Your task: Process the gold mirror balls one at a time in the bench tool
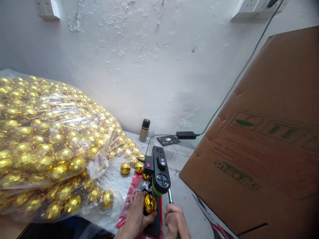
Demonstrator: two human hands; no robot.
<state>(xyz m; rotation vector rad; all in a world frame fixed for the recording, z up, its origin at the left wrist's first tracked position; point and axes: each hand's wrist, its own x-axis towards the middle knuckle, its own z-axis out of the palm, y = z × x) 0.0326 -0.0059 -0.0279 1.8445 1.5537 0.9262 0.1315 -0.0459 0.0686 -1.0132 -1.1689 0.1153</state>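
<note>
Evidently the work is mid-cycle, with one shiny gold faceted ball [150, 203] at the foot of a black upright machine with round vents and a green band [160, 171]. The left hand [137, 210] holds that ball, fingers curled along its far left side and thumb at its near edge. The right hand [175, 220] is closed around the lower end of a slim metal lever [170, 196] beside the machine.

How much is done is hard to judge: no hole, fitting or other mark shows clearly on the held ball, so its own step seems unfinished. A loose gold ball [125, 168] sits to the left of the machine, with others near it, and a bulging clear plastic bag [54, 99] full of similar balls fills the left side. Whether those are finished or waiting, I cannot tell; if they are waiting, most of the job remains.
</note>
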